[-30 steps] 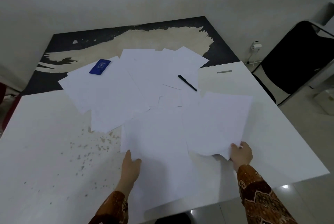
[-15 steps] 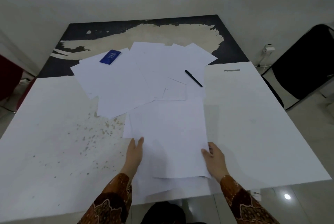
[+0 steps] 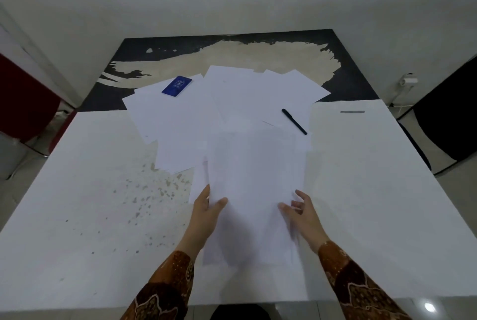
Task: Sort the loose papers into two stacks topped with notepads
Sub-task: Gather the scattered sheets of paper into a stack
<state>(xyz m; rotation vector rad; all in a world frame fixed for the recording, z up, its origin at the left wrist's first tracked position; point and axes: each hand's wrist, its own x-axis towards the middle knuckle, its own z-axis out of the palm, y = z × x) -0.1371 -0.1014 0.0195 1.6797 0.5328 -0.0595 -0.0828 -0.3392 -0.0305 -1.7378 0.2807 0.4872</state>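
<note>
Paper lies fanned across your white counter (image 3: 77, 216), thin, flat, matte rectangular sheets overlapping loosely. At the far left of the spread (image 3: 180, 123) sits a small glossy blue notepad (image 3: 177, 86). Your left hand (image 3: 206, 214) pinches the left edge of the near stack (image 3: 253, 177), thumb on top. Your right hand (image 3: 300, 212) hovers at its right edge, fingers spread and slack, holding nothing. Farther right, a slim black pen (image 3: 294, 121) rests on the sheets.

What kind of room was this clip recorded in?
Probably a plain office or meeting room, though it could be a home workspace. A large white table carries loose white papers and a black pen, with a dark chair against bare walls.
</note>
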